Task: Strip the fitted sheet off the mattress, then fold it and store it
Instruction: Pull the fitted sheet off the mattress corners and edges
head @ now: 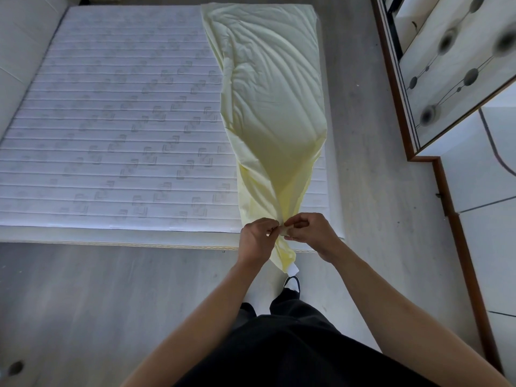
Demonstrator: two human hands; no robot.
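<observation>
The pale yellow fitted sheet [268,88] lay in a long strip along the right side of the bare mattress [111,121]. At its near end, the left hand [258,238] and right hand [308,233] each pinched the gathered fabric, grips clenched on it.

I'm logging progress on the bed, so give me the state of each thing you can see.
fitted sheet: off most of the mattress, lying in a long strip
mattress: mostly bare
left hand: pinching the sheet's near end
right hand: pinching the same end
</observation>
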